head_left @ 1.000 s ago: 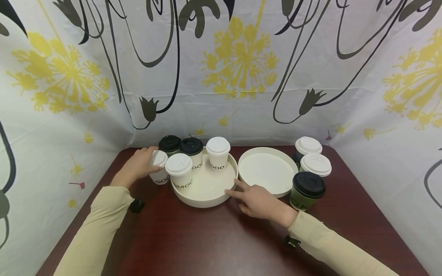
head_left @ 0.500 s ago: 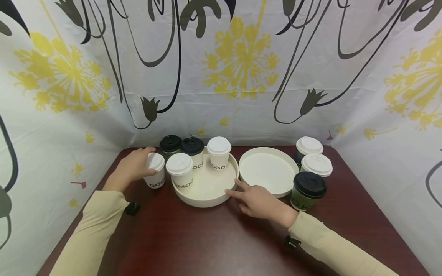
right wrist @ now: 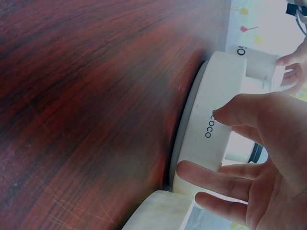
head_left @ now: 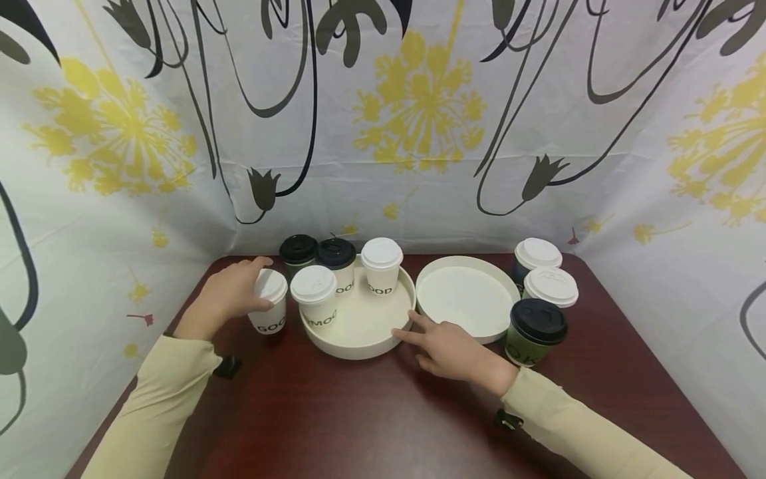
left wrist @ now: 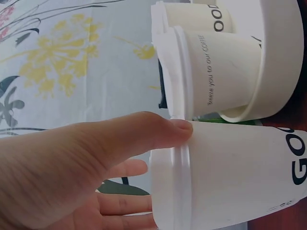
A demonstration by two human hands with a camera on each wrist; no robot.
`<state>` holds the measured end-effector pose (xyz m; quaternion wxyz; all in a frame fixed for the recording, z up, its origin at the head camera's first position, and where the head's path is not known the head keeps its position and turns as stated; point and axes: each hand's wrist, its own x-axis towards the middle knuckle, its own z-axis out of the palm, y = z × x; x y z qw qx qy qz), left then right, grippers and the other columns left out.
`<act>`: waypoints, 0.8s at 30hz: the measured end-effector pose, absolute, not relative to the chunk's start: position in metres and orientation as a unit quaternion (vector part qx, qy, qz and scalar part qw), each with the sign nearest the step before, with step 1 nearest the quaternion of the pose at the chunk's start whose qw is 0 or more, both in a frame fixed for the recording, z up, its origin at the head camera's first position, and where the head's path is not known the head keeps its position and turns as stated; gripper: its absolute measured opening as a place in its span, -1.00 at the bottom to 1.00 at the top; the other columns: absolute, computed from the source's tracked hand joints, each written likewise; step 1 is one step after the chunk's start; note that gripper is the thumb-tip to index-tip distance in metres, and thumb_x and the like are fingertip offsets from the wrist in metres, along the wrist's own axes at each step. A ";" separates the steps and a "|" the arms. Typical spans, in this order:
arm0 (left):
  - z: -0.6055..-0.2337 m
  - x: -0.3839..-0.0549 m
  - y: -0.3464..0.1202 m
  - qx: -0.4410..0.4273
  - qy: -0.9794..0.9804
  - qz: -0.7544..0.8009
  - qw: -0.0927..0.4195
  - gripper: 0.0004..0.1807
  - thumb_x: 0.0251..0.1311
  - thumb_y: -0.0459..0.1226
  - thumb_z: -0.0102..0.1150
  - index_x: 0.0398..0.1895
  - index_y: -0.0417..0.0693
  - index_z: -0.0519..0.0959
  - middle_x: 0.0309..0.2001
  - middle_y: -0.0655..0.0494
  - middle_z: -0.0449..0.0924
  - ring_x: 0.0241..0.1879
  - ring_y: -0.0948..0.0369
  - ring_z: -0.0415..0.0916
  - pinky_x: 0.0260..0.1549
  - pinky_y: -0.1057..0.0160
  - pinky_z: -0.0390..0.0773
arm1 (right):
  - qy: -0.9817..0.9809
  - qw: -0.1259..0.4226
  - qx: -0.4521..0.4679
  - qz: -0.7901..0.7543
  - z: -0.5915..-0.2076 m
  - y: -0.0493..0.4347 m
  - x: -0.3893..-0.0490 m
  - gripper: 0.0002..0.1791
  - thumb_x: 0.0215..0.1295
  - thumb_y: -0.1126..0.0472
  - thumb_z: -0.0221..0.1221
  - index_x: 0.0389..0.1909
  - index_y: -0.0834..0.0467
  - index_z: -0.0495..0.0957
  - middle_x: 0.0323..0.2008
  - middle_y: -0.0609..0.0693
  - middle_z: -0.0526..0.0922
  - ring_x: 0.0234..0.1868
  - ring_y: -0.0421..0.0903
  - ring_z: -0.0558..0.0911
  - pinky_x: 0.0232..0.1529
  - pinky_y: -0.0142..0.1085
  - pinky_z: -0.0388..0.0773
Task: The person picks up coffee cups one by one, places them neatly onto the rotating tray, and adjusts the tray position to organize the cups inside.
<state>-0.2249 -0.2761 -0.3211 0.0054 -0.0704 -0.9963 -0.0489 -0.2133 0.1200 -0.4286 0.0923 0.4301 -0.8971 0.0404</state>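
My left hand grips a white paper coffee cup by its white lid, with the thumb across the lid's edge in the left wrist view. The cup stands upright just left of a round cream tray. My right hand pinches that tray's front right rim. In the right wrist view the thumb presses the outer wall, with other fingers over the rim. On the tray are a white-lidded cup at front left, a black-lidded cup behind it and another white-lidded cup at the back.
Another black-lidded cup stands behind the tray's left side. A second round tray sits directly right of the first. Right of it stand two white-lidded cups and a green cup with a black lid. Patterned cloth encloses the table.
The cup in my left hand has moved left and slightly nearer to me, away from the tray edge. My right hand has stayed at the tray rim.
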 end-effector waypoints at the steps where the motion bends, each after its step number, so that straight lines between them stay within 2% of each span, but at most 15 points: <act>1: -0.320 -0.224 -0.275 -0.072 -0.996 -0.048 0.006 -0.10 -0.06 -0.07 0.49 0.36 -0.19 0.33 0.12 -0.32 0.55 0.03 -0.15 0.55 -0.08 -0.19 0.55 | -0.897 0.092 0.430 0.040 -0.429 0.120 -0.213 -0.34 0.13 0.14 0.30 0.33 -0.16 0.47 0.30 0.31 0.48 -0.74 -0.19 0.28 -0.58 -0.28 0.42; 11: -0.312 -0.212 -0.269 -0.081 -0.996 -0.040 0.008 -0.11 -0.09 -0.07 0.50 0.33 -0.19 0.35 0.07 -0.29 0.57 -0.05 -0.10 0.57 -0.13 -0.16 0.57 | -0.898 0.091 0.428 0.038 -0.429 0.120 -0.214 -0.34 0.14 0.13 0.30 0.33 -0.16 0.47 0.30 0.31 0.47 -0.73 -0.19 0.30 -0.58 -0.28 0.41; 16: -0.311 -0.209 -0.267 -0.085 -0.996 -0.036 0.009 -0.12 -0.11 -0.07 0.51 0.31 -0.19 0.37 0.05 -0.29 0.58 -0.05 -0.11 0.58 -0.14 -0.16 0.57 | -0.898 0.092 0.428 0.036 -0.429 0.120 -0.214 -0.35 0.15 0.13 0.30 0.33 -0.16 0.46 0.31 0.31 0.47 -0.70 -0.17 0.36 -0.56 -0.25 0.44; 24: -0.308 -0.201 -0.264 -0.085 -0.996 -0.035 -0.005 -0.10 -0.11 -0.08 0.52 0.33 -0.17 0.35 0.07 -0.27 0.58 0.00 -0.12 0.57 -0.11 -0.17 0.56 | -0.897 0.092 0.430 0.040 -0.430 0.120 -0.214 -0.35 0.15 0.14 0.31 0.33 -0.14 0.46 0.31 0.32 0.46 -0.71 -0.19 0.33 -0.57 -0.27 0.43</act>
